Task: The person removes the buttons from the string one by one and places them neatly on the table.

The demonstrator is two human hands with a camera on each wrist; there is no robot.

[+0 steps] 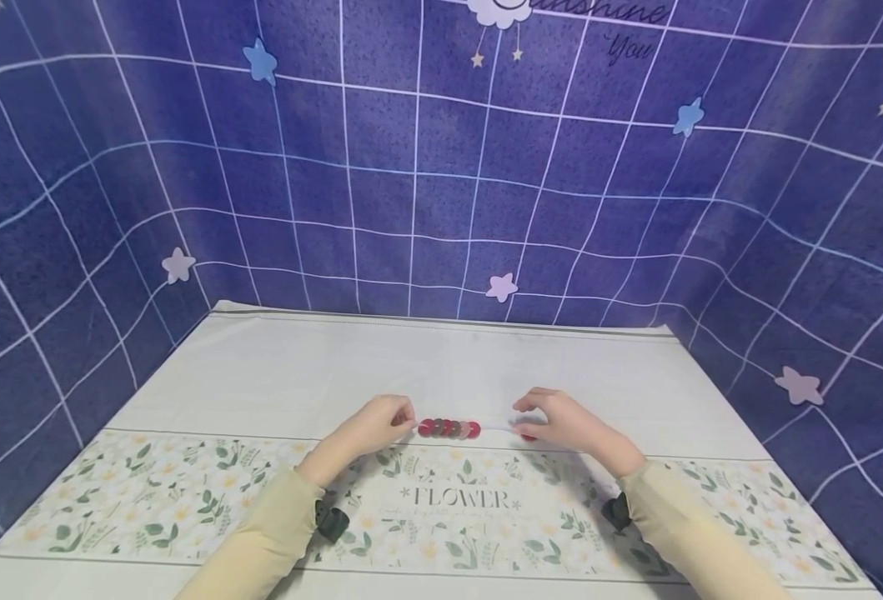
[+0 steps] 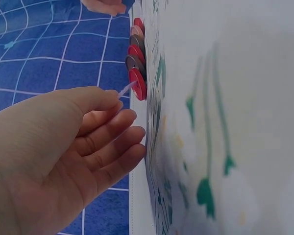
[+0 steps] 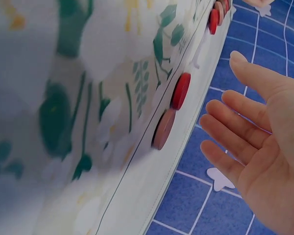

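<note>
A row of several red, grey and pink buttons lies threaded on a pale string on the table, the discs overlapping. My left hand is at the row's left end. Its thumb and index finger pinch the string's short end, which comes out of the nearest red button. My right hand hovers over the table with its fingers spread and relaxed, holding nothing. Beneath it lie a loose red button and a dusty-pink button, close to the string's free right end.
A white cloth with a floral band and printed lettering covers the table. Behind and on both sides hangs a blue gridded curtain with stars. Dark straps sit at both wrists, below the light sleeves.
</note>
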